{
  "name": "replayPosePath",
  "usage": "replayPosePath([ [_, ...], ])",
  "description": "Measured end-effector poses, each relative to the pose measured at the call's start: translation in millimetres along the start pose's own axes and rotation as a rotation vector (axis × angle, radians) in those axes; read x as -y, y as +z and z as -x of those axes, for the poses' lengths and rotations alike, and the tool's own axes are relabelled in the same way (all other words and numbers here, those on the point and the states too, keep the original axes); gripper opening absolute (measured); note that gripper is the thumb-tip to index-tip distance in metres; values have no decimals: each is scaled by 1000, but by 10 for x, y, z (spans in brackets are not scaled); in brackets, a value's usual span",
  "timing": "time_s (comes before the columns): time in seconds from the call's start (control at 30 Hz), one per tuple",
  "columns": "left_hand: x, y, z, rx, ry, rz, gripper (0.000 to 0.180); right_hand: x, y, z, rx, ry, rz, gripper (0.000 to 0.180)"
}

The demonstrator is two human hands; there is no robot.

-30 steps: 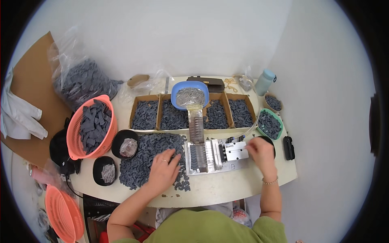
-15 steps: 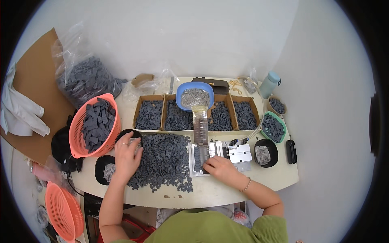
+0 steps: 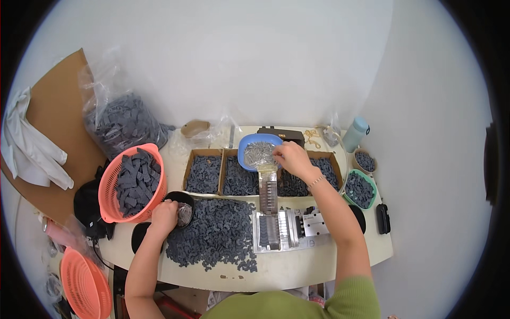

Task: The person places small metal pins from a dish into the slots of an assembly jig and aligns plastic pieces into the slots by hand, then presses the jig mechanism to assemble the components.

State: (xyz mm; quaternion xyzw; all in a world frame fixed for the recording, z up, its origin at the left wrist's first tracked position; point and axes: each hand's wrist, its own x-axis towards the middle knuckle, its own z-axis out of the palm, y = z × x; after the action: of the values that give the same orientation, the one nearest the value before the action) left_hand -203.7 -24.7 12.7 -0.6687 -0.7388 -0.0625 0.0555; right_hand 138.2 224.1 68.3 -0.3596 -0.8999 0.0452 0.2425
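Observation:
My right hand [image 3: 291, 158] reaches over the right rim of a blue bowl [image 3: 241, 151] filled with thin silver pins [image 3: 258, 154]. Its fingers are pinched together at the pins; what they hold is too small to make out. Below the bowl, a clear sloping chute [image 3: 268, 194] leads down to a metal fixture [image 3: 290, 228] with a silver block [image 3: 314, 225] beside it. My left hand [image 3: 164, 215] is closed at a black bowl [image 3: 184, 196] holding silver pins; its fingertips are hidden. Small dark grey pieces [image 3: 212, 234] lie heaped between that bowl and the fixture.
A cardboard tray [image 3: 221, 175] of grey pieces spans the back. Left stand a coral basket [image 3: 108, 194] and a plastic bag [image 3: 125, 119] of grey pieces. A green bowl [image 3: 374, 192], a black case [image 3: 383, 218] and a blue bottle [image 3: 355, 135] are on the right.
My right hand has moved from the fixture up and away to the blue bowl. My left hand, earlier with fingers spread over the black bowl, has closed there. The view has tilted slightly.

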Motion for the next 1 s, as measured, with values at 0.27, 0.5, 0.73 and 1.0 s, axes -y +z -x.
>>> replayPosePath([
  [0.27, -46, -14, 17, 38, -89, 61, 13, -155, 422, -431, 190, -93, 167, 10],
  [0.5, -81, -33, -28, 7, -125, 36, 10, -285, 472, -393, 160, -123, 187, 10],
  [0.73, -459, -372, -18, -195, -56, 82, 6, -282, 405, -305, -9, -99, 198, 12],
  [1.0, -2092, -31, 126, -242, 500, 536, 6, -252, 299, -147, -51, -22, 250, 14],
])
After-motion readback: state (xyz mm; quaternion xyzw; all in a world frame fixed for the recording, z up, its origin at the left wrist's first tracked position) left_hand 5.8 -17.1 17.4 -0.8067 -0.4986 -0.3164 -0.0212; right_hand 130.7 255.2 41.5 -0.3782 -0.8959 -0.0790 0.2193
